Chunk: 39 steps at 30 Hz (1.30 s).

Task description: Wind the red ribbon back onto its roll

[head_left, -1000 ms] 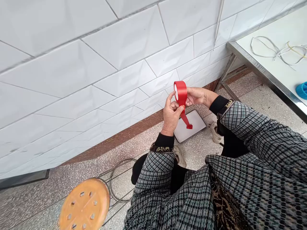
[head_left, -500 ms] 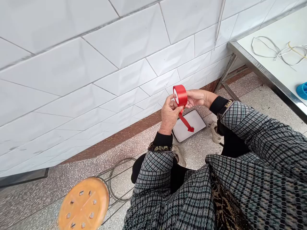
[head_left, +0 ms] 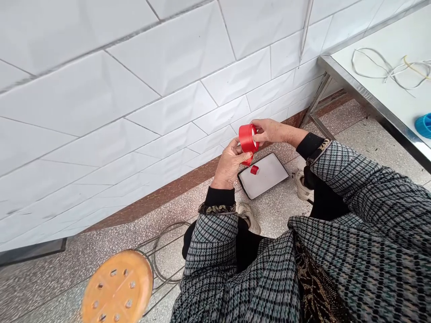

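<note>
Between my two hands, above the floor, is a roll of red ribbon (head_left: 247, 138) on a white core. My left hand (head_left: 230, 162) is closed, its thumb pinching the ribbon just below the roll. From the right, my right hand (head_left: 267, 132) grips the roll, its fingers at the core opening. A small red folded piece (head_left: 254, 170) shows below the roll, over a white panel with a dark rim (head_left: 266, 177) on the floor; whether it hangs from the ribbon's end or lies on the panel I cannot tell.
A white tiled wall (head_left: 175, 112) runs along the left and front. At right stands a metal-edged table (head_left: 363, 92) with loose white wires (head_left: 392, 72) and a blue plastic ring-like object (head_left: 424, 124). An orange round stool (head_left: 117, 287) with metal legs is at lower left.
The roll has turned and moved slightly left, its core now facing right. My right hand has shifted onto the core side, and the long hanging ribbon strip no longer shows.
</note>
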Tool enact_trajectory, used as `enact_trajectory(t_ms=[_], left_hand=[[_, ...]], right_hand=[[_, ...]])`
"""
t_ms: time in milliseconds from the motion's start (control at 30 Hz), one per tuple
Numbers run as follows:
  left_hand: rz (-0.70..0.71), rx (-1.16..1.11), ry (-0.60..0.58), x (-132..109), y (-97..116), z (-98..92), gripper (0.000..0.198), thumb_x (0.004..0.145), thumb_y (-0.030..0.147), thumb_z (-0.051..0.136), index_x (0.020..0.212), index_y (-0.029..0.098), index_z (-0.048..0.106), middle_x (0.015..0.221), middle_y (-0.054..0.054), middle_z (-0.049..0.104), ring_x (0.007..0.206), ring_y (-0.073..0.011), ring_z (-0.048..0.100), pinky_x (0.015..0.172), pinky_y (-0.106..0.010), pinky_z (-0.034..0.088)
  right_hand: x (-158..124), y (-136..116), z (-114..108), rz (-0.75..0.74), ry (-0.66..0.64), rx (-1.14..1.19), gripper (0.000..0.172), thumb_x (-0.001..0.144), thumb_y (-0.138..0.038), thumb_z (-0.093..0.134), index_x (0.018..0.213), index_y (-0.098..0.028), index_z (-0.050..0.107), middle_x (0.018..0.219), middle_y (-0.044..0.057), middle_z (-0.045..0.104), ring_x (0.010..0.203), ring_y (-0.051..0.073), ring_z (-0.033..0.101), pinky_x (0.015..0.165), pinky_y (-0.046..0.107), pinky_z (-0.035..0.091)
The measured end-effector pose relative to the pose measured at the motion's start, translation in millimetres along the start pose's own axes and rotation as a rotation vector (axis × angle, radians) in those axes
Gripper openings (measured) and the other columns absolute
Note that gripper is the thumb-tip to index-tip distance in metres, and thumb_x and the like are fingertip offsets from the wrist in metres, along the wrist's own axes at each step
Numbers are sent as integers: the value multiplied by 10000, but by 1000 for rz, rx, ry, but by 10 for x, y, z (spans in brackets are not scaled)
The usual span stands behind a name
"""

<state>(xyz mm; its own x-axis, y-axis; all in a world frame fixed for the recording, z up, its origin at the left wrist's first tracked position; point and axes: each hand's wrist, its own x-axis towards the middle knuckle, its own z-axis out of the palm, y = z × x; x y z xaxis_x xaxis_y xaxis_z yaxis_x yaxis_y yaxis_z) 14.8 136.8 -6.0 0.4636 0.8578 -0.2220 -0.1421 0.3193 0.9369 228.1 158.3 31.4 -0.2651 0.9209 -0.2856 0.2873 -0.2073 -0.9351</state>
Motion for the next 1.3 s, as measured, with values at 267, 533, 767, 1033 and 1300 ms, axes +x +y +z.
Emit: enact_trajectory(t_ms=[267,533,767,1033,1300], left_hand=[[90,-10,118,36,-113,117,611,731,401,956,1237,260,644,760,43,683,594,-110,597,595,-265,505],[189,23,142,73,-208,132,652,784,432,952,1330,269,636,885,-13,780,724,-155,724,668,-281,560],[188,78,161,96,-184,129,533,809,340,909,1283,247,684,770,36,719,681,-127,691,671,-258,560],[139,71,196,55,-108,166,488,800,298,892,1239,235,689,737,34,739,585,-119,667,581,-241,540],[159,36,193,63,-129,130,552,756,362,944,1225,244,677,710,54,737,514,-103,627,542,-231,512]], right_hand=[[95,39,17,-2,293,-132,226,808,-64,747,846,-209,577,758,10,636,750,189,630,599,229,491],[45,-28,90,206,46,388,78,916,-153,754,880,-162,685,705,54,748,606,147,672,579,212,603],[9,-64,99,412,-53,598,160,991,-237,775,875,-157,698,671,62,746,544,137,664,569,206,616],[-22,-63,200,510,-80,790,200,1102,-293,661,945,-175,696,692,24,721,533,109,637,557,164,600],[-44,-109,176,480,-125,729,204,1100,-281,666,937,-168,711,723,51,749,556,120,669,537,169,600]])
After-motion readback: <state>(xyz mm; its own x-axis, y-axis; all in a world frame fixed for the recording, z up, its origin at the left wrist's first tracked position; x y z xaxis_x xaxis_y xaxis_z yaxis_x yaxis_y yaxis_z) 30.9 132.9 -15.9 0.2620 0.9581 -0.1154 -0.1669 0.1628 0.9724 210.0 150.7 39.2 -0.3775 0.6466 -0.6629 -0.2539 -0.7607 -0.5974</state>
